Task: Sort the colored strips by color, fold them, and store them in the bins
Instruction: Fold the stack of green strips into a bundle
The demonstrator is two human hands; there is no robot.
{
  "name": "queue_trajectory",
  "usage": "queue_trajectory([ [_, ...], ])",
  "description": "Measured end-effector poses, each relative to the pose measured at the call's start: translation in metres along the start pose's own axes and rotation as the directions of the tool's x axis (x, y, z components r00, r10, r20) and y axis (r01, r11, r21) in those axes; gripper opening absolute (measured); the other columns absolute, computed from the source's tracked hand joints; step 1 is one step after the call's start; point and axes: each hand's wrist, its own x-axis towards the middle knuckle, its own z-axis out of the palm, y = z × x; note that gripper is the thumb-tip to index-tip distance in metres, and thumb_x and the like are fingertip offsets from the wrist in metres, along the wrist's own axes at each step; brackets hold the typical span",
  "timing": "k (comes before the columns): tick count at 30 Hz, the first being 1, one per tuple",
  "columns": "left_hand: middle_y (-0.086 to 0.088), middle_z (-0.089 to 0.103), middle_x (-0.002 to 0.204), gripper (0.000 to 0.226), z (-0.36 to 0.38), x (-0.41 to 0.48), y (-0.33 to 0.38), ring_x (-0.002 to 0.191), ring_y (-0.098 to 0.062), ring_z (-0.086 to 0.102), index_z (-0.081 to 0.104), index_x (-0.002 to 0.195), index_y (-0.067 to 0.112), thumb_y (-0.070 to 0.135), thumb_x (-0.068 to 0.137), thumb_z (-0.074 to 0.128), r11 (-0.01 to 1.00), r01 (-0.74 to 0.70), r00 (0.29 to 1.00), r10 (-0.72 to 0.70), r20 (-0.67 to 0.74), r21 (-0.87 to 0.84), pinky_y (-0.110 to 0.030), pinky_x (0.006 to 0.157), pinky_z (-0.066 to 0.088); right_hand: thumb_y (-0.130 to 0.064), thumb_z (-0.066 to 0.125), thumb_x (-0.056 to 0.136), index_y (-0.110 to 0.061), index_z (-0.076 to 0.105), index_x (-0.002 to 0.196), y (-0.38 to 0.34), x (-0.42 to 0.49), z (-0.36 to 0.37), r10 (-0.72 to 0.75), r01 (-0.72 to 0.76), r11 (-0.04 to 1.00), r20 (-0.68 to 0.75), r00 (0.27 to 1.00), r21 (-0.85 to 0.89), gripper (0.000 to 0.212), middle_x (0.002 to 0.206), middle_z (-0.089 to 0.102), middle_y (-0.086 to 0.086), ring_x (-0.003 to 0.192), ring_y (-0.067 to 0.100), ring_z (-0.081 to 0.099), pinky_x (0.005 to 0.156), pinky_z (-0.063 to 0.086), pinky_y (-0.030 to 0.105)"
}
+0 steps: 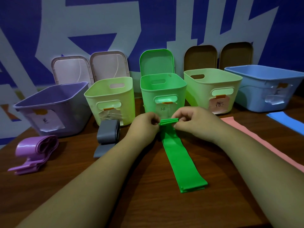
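A stack of green strips (179, 158) lies lengthwise on the wooden table, running from the middle toward me. Its far end is folded over and pinched between my left hand (144, 125) and my right hand (192, 120), just in front of the green bin (162, 91). A folded grey strip bundle (107, 134) lies before the left pale-green bin (110, 96). Purple strips (35, 152) sit loosely folded at the left, near the purple bin (52, 104). Pink strips (256, 140) stretch flat on the right. Blue strips (286, 120) lie at the far right, below the blue bin (264, 86).
A second pale-green bin (212, 83) with a pink label stands between the green and blue bins. Lids lean against the blue-and-white wall behind the bins: two pinkish (72, 69), one green (156, 61), two brown (200, 56). All bins carry paper labels.
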Motion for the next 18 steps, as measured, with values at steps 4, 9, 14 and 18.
queue_trajectory([
  [4,0.007,0.07,0.094,0.014,-0.005,0.001,-0.005,0.088,-0.009,0.065,0.074,0.1,0.027,0.02,0.091,0.081,0.999,-0.049,0.998,0.049,0.05,-0.001,-0.016,0.067,0.046,-0.031,0.08,0.093,-0.035,0.078,0.097,0.0,-0.006,-0.001,0.052,-0.048,0.998,0.106,0.993,-0.038,0.006,0.073,0.064,-0.011,0.065,0.009,0.053,0.067,0.043,0.032],
  [9,0.008,0.07,0.095,0.014,-0.008,-0.001,-0.008,0.088,-0.008,0.066,0.074,0.101,0.028,0.023,0.091,0.081,0.997,-0.078,0.994,0.08,0.075,-0.025,-0.013,0.069,0.045,-0.03,0.082,0.093,-0.034,0.08,0.097,-0.003,-0.012,-0.002,0.079,-0.072,0.996,0.143,0.987,-0.052,0.006,0.073,0.065,-0.013,0.065,0.004,0.055,0.066,0.043,0.026],
  [14,0.009,0.072,0.094,0.02,-0.009,-0.002,-0.008,0.087,-0.006,0.066,0.072,0.096,0.035,0.017,0.091,0.079,0.995,-0.094,0.992,0.095,0.083,-0.014,-0.016,0.07,0.046,-0.024,0.079,0.095,-0.036,0.08,0.102,-0.007,-0.015,-0.005,0.109,-0.091,0.992,0.238,0.965,-0.084,0.014,0.077,0.068,-0.013,0.064,0.001,0.057,0.069,0.046,0.026],
  [18,0.011,0.074,0.096,0.025,-0.011,-0.002,-0.007,0.091,-0.006,0.068,0.074,0.096,0.036,0.013,0.088,0.08,0.992,-0.12,0.987,0.122,0.108,-0.021,-0.018,0.077,0.05,-0.02,0.064,0.1,-0.047,0.081,0.101,-0.008,-0.016,-0.009,0.16,-0.12,0.98,0.261,0.952,-0.161,0.031,0.071,0.069,-0.015,0.059,0.003,0.054,0.065,0.045,0.03],
])
